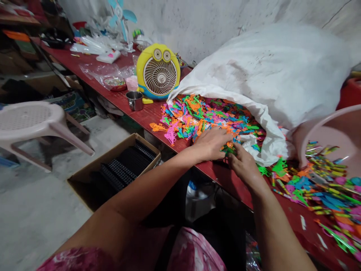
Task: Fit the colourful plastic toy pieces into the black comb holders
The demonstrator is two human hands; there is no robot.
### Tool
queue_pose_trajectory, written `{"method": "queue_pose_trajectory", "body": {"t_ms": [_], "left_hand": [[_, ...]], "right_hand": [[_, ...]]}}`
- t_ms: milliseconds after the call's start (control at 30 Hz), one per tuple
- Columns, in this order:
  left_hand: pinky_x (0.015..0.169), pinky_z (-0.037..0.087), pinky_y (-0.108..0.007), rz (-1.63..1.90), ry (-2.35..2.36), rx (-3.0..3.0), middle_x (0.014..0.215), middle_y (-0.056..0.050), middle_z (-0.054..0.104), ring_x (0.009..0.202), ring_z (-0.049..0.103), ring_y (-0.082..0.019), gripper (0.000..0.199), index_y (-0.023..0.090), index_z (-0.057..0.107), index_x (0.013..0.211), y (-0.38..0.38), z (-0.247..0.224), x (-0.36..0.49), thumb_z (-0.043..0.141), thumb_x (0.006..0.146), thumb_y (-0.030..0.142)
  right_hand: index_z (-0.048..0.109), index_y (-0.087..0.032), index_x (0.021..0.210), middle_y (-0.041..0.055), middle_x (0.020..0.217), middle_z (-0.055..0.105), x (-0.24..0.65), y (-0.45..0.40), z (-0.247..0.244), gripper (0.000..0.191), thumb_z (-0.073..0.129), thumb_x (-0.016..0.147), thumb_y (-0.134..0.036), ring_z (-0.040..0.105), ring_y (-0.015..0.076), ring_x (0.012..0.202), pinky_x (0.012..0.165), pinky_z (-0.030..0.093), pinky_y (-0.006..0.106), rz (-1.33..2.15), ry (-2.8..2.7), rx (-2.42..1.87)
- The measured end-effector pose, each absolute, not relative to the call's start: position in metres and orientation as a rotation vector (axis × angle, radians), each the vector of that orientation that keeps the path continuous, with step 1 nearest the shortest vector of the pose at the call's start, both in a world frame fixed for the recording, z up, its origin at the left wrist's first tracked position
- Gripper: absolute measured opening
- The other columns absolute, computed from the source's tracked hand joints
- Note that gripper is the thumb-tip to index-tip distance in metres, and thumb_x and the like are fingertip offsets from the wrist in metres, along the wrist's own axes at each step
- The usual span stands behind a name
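Note:
My left hand (211,143) lies on the near edge of a heap of small, brightly coloured plastic pieces (203,116), its fingers stretched towards my right hand. My right hand (242,163) is curled around a small cluster of green plastic pieces (228,149), just beside my left fingertips. The heap spills from the mouth of a white woven sack (262,71) onto a red table (141,113). A second, looser spread of coloured pieces (318,184) lies to the right of my right arm.
A pink plastic basin (335,139) tilts at the right. Further along the table stand a yellow cartoon fan (158,71) and a steel cup (134,101). Below the table edge, a cardboard box (113,154) holds black toothed strips (121,171). A pale plastic stool (31,116) stands on the left.

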State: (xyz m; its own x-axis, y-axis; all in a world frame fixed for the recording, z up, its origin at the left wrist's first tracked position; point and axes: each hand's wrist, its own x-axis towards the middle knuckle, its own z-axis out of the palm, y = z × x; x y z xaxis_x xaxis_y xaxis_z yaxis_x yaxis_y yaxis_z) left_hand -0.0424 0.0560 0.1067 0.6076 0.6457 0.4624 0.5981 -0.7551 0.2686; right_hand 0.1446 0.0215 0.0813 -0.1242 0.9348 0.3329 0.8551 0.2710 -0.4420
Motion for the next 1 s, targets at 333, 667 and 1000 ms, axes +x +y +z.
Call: {"method": "queue_pose_trajectory", "body": {"t_ms": [333, 667, 1000], "left_hand": [[0.086, 0.042, -0.041, 0.802, 1.264, 2.929, 0.117, -0.01, 0.062, 0.108, 0.057, -0.028, 0.036, 0.016, 0.053, 0.12, 0.048, 0.099, -0.031, 0.064, 0.086, 0.018], [0.085, 0.04, -0.041, 0.8, 1.312, 2.902, 0.117, -0.01, 0.061, 0.107, 0.056, -0.028, 0.035, 0.016, 0.053, 0.117, 0.048, 0.099, -0.026, 0.065, 0.084, 0.019], [0.083, 0.038, -0.038, 0.775, 1.313, 2.893, 0.118, -0.011, 0.06, 0.106, 0.055, -0.027, 0.04, 0.017, 0.051, 0.118, 0.047, 0.099, -0.026, 0.067, 0.082, 0.018]], "right_hand": [[0.06, -0.016, 0.12, 0.0121, 0.101, 0.071, 0.14, 0.02, 0.079, 0.045, 0.045, 0.079, -0.026, 0.064, 0.028, 0.09, 0.078, 0.05, 0.04, 0.12, -2.006, -1.595], [0.056, -0.013, 0.118, 0.0122, 0.084, 0.068, 0.135, 0.018, 0.084, 0.044, 0.04, 0.079, -0.024, 0.058, 0.026, 0.069, 0.064, 0.041, 0.035, -0.012, -2.139, -1.682], [0.055, -0.018, 0.095, 0.0069, 0.068, 0.063, 0.134, 0.026, 0.102, 0.028, 0.041, 0.071, -0.02, 0.055, 0.0224, 0.059, 0.057, 0.038, 0.032, 0.265, -2.171, -1.796]]}}
